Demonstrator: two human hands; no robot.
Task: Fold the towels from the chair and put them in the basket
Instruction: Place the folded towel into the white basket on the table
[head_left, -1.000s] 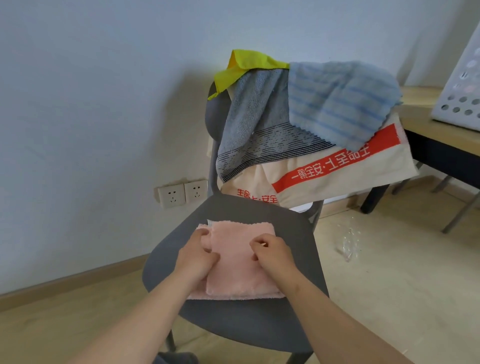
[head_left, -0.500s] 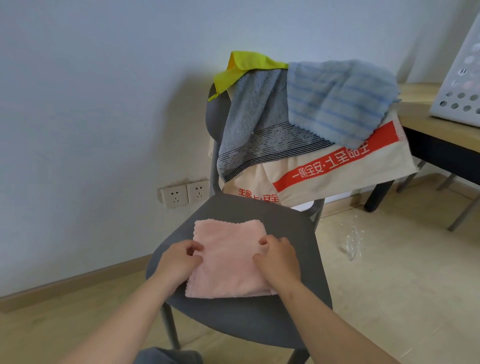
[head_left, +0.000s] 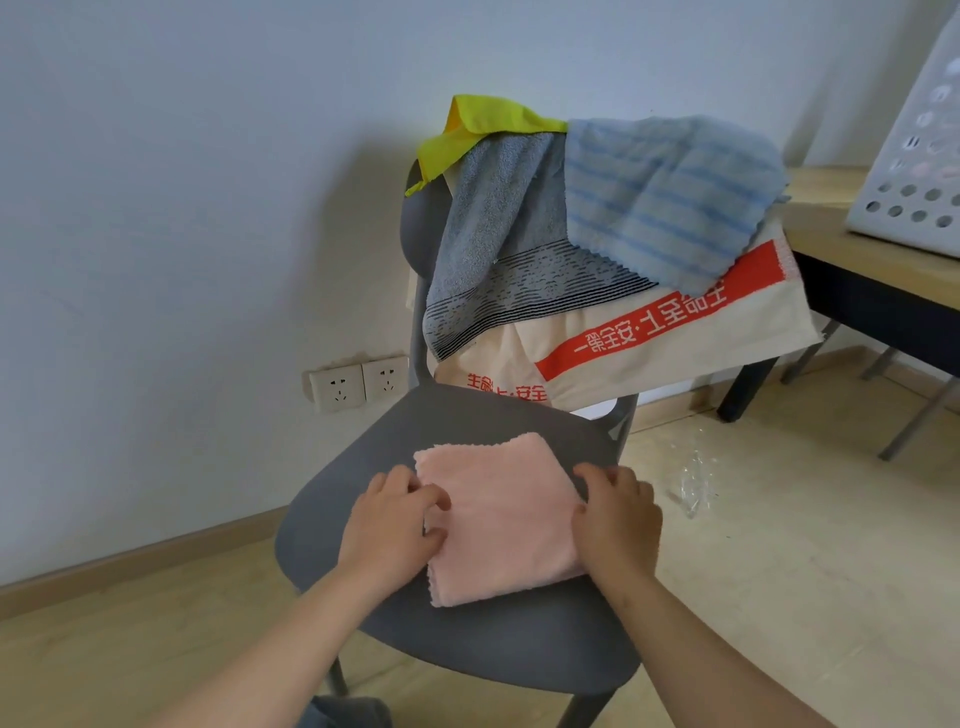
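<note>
A folded pink towel (head_left: 504, 519) lies flat on the seat of a grey chair (head_left: 467, 415). My left hand (head_left: 389, 525) pinches its left edge, fingers on top and thumb beside it. My right hand (head_left: 618, 519) grips its right edge with curled fingers. Over the chair back hang a yellow cloth (head_left: 478, 124), a grey towel (head_left: 498, 228), a blue striped towel (head_left: 670, 197) and a cream towel with a red band (head_left: 675, 332). The white perforated basket (head_left: 919, 171) stands on a table at the far right, partly cut off.
The wooden table (head_left: 841, 260) with dark legs stands right of the chair. A double wall socket (head_left: 358, 384) sits low on the wall behind the seat. A crumpled clear plastic scrap (head_left: 696, 478) lies on the floor to the right.
My hands have moved from the towel's middle outward to its left and right edges. The pink towel now lies as one neat folded square.
</note>
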